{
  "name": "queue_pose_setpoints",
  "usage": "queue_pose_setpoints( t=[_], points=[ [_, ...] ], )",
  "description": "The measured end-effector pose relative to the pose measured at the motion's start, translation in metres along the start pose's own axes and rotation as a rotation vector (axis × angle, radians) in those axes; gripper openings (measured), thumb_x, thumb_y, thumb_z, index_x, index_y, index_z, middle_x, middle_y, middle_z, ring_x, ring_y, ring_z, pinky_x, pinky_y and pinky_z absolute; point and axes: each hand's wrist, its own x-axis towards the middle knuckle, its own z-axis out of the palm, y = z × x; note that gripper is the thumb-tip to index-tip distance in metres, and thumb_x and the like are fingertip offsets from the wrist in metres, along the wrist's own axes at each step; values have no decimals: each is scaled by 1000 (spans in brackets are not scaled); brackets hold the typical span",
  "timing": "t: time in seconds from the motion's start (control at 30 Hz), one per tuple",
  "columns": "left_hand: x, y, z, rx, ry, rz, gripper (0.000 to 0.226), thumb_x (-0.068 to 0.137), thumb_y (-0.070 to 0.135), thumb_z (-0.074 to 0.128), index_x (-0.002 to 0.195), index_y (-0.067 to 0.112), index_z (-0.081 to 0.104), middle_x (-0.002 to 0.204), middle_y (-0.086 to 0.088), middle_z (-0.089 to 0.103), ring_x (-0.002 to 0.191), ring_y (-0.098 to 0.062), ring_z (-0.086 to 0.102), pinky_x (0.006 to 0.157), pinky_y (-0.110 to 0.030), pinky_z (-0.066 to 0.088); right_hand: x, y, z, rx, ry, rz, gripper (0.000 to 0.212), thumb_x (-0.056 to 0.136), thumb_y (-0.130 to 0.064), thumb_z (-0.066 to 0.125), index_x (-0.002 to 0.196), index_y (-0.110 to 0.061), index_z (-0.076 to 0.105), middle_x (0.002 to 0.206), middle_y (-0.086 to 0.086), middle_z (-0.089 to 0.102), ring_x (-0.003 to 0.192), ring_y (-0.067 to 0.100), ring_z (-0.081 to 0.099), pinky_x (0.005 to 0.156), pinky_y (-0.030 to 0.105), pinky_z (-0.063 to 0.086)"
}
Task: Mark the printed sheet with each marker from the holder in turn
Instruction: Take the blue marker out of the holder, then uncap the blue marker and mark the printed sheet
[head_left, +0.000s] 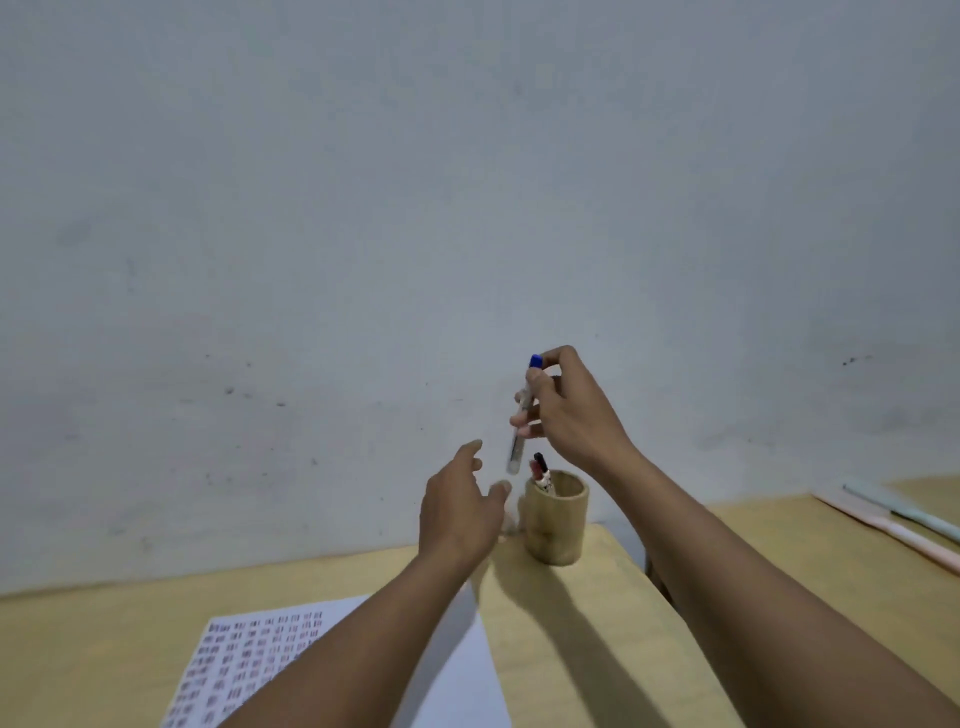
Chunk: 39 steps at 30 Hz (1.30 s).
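The right hand (571, 410) held one white marker with a blue cap (521, 415) upright in closed fingers, above the round bamboo holder (557, 519). One black-capped marker (541, 467) stood inside it. The left hand (457, 509) hovered with fingers spread, beyond one printed white sheet (249, 654).

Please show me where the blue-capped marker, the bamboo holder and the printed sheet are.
blue-capped marker (521, 415): head view, on its clear barrel.
bamboo holder (558, 525): head view, on its outer wall.
printed sheet (244, 649): head view, on the printed rows.
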Motion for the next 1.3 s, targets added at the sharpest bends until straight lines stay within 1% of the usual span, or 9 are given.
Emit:
queue_pose_setpoints(
  t=[0.13, 0.27, 0.4, 0.47, 0.67, 0.87, 1.03, 1.2, 1.3],
  points=[
    [-9, 6, -37, -53, 87, 22, 48, 97, 11, 54, 143, 24, 53, 129, -1, 66, 107, -16, 63, 96, -34, 53, -18, -13, 19, -124, -40, -34, 10, 103, -27, 53, 111, -21, 56, 91, 3, 71, 68, 15, 76, 80, 44, 62],
    [-18, 9, -77, -127, 165, 32, 43, 99, 9, 43, 137, 22, 59, 120, 2, 71, 95, -6, 63, 69, -7, 44, -36, -20, 41, -281, -105, -65, 18, 102, -14, 54, 115, -14, 65, 93, -3, 68, 74, 11, 75, 76, 27, 61],
    [-27, 4, -109, -303, 163, 52, 33, 97, 17, 53, 124, 28, 69, 98, 6, 77, 91, -10, 72, 87, -33, 59, -57, -25, 66, -465, -180, -117, 21, 100, -9, 51, 103, -6, 72, 88, 4, 73, 76, 14, 73, 76, 33, 59],
    [-34, -2, -121, -340, 125, 52, 25, 96, 21, 62, 118, 27, 73, 93, 4, 78, 86, -13, 75, 86, -40, 62, -67, -27, 77, -544, -220, -145, 23, 100, -7, 51, 105, -5, 73, 93, 8, 74, 81, 20, 71, 77, 34, 58],
    [-49, -28, -140, -321, 85, 22, 12, 94, 9, 68, 95, 15, 78, 84, -3, 79, 80, -16, 77, 81, -38, 64, -85, -24, 103, -659, -246, -208, 24, 97, -10, 50, 90, -6, 73, 86, 10, 71, 80, 29, 68, 70, 44, 56],
    [-57, -42, -149, -383, 140, -21, 12, 95, 8, 67, 95, 11, 78, 86, -8, 79, 81, -16, 78, 81, -34, 64, -111, -29, 115, -784, -140, -274, 17, 101, -23, 54, 112, -20, 67, 99, 0, 45, 70, 30, 56, 55, 32, 32],
    [-64, -51, -156, -407, 189, -45, 12, 95, 11, 67, 94, 14, 78, 87, -7, 79, 84, -18, 78, 79, -34, 64, -121, -36, 123, -948, -137, -332, 19, 103, -21, 47, 112, -22, 63, 90, 3, 53, 64, 33, 52, 49, 32, 24],
    [-72, -64, -173, -388, 282, -80, 11, 96, 13, 67, 96, 13, 79, 88, -8, 78, 86, -20, 77, 80, -36, 64, -125, -29, 139, -754, -148, -237, 19, 98, -8, 46, 94, -16, 63, 70, 6, 59, 69, 36, 51, 55, 35, 31],
    [-79, -86, -189, -267, 328, -92, 11, 94, 16, 70, 97, 15, 80, 84, -1, 79, 83, -16, 76, 82, -36, 63, -136, -28, 149, -414, -132, -96, 28, 95, -5, 47, 101, -11, 74, 81, 5, 74, 78, 34, 62, 69, 37, 51]
  ],
)
